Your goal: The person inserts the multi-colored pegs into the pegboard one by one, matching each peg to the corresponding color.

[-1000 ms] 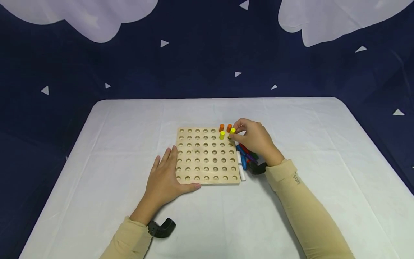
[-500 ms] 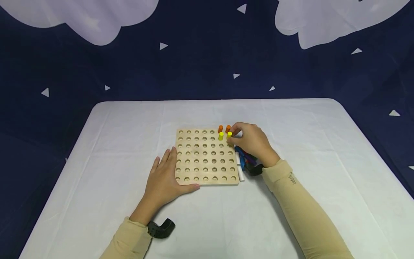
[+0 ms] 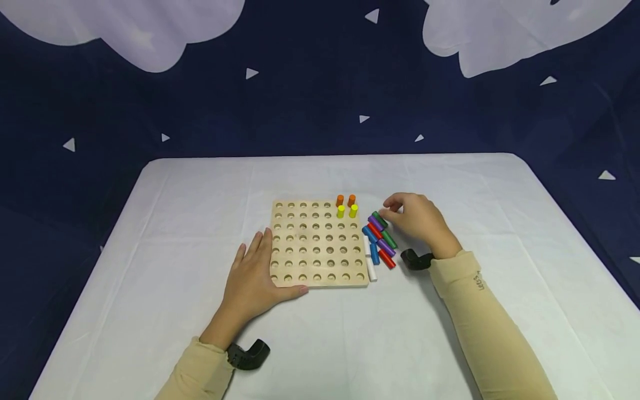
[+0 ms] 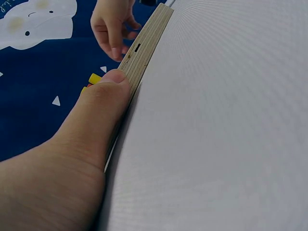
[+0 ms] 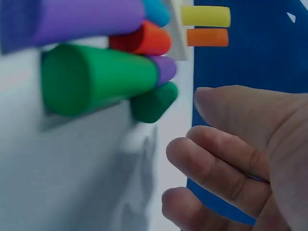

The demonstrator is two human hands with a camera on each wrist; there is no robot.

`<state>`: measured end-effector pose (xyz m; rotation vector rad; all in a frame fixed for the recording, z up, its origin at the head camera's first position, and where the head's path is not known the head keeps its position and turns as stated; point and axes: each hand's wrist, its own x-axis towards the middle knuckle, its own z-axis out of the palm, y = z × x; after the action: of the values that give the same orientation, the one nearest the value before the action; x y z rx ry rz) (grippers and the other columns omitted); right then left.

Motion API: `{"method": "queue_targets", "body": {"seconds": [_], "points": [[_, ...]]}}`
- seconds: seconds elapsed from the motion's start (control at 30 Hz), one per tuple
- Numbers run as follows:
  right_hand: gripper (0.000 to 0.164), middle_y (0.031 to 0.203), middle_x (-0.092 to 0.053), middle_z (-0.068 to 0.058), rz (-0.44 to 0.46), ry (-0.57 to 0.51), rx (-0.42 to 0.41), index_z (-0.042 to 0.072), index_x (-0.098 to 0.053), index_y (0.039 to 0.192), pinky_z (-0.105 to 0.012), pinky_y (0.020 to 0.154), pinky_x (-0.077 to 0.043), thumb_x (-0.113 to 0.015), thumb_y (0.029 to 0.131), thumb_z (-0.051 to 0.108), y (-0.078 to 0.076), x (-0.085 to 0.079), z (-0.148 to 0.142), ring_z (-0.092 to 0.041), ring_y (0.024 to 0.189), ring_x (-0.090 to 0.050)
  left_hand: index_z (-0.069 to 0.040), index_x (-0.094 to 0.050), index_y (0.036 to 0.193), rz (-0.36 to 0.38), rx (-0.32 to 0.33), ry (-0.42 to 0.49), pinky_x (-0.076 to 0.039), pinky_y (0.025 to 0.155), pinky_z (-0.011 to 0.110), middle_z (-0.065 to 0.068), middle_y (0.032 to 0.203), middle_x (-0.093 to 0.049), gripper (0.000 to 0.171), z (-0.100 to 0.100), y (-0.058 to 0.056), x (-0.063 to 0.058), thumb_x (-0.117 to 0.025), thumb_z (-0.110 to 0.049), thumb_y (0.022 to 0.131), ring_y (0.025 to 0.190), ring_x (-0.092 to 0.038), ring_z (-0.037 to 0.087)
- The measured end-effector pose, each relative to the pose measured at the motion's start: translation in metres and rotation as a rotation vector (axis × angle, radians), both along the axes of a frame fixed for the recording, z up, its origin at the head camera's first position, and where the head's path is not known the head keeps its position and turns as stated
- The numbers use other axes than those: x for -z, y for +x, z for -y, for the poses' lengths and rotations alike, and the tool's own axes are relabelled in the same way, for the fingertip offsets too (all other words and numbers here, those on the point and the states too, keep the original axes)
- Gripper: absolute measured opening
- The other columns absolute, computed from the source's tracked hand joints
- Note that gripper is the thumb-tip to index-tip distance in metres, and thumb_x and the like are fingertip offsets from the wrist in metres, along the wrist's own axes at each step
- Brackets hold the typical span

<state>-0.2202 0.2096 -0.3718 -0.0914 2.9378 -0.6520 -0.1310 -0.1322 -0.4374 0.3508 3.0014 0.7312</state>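
Observation:
A pale wooden pegboard (image 3: 296,244) with rows of round holes lies on the table. My left hand (image 3: 250,279) rests against it, straight fingers along its left edge and thumb (image 4: 108,98) along the front edge. Two orange pegs (image 3: 352,200) and two yellow pegs (image 3: 353,211) stand upright in its back right corner. To the right of the board, my right hand (image 3: 419,218) hovers by a dark green peg (image 3: 381,220) at the back of the loose pile. In the right wrist view its thumb and fingers (image 5: 192,156) are apart, with nothing between them.
Loose pegs lie along the board's right side: red (image 3: 386,259), purple (image 3: 386,248), blue (image 3: 374,254), white (image 3: 371,270) and another green (image 3: 389,239). The table has a white cloth (image 3: 320,344). Behind hangs a dark blue curtain (image 3: 310,105) with white shapes.
My right hand has set the second yellow peg upright in the board, let go of it and moved right to the loose pegs. The left hand stays against the board.

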Motion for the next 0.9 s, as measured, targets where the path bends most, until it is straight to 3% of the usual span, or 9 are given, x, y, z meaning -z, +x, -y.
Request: {"method": "queue_targets", "body": {"seconds": [0.23,0.43,0.63,0.9], "points": [[0.032,0.102,-0.072,-0.01,0.011,0.042,-0.023,0.01,-0.071,0.116,-0.039,0.074,-0.048,-0.069,0.093,0.032,0.002,0.004,0.001,-0.026,0.089,-0.063,-0.003,-0.01,0.159,-0.002,0.0,0.007,-0.008,0.127,0.051,0.015,0.166,-0.018,0.145,0.0,0.0,0.001,-0.064,-0.091,0.058,0.155,-0.016,0.029],[0.031,0.095,-0.07,-0.008,0.01,0.098,-0.05,0.008,-0.072,0.113,-0.037,0.071,-0.047,-0.072,0.09,0.029,0.005,0.0,0.004,-0.025,0.083,-0.06,-0.003,-0.01,0.159,-0.004,0.0,0.01,-0.008,0.127,0.051,0.014,0.166,-0.017,0.145,0.0,0.0,0.001,-0.064,-0.091,0.058,0.155,-0.016,0.029],[0.032,0.097,-0.071,-0.009,0.042,0.139,-0.065,0.007,-0.073,0.112,-0.042,0.077,-0.049,-0.073,0.09,0.029,0.008,0.002,0.001,-0.026,0.088,-0.061,-0.003,-0.01,0.159,-0.007,0.002,0.008,-0.008,0.127,0.05,0.014,0.166,-0.017,0.144,0.0,0.0,0.001,-0.065,-0.09,0.058,0.155,-0.016,0.029],[0.028,0.094,-0.069,-0.007,0.037,0.156,-0.077,0.009,-0.074,0.111,-0.039,0.073,-0.048,-0.072,0.09,0.027,0.013,0.004,-0.007,-0.025,0.085,-0.058,-0.003,-0.01,0.159,-0.005,0.003,0.005,-0.008,0.127,0.051,0.014,0.166,-0.018,0.145,0.001,0.0,0.002,-0.065,-0.09,0.058,0.155,-0.017,0.03]]}}
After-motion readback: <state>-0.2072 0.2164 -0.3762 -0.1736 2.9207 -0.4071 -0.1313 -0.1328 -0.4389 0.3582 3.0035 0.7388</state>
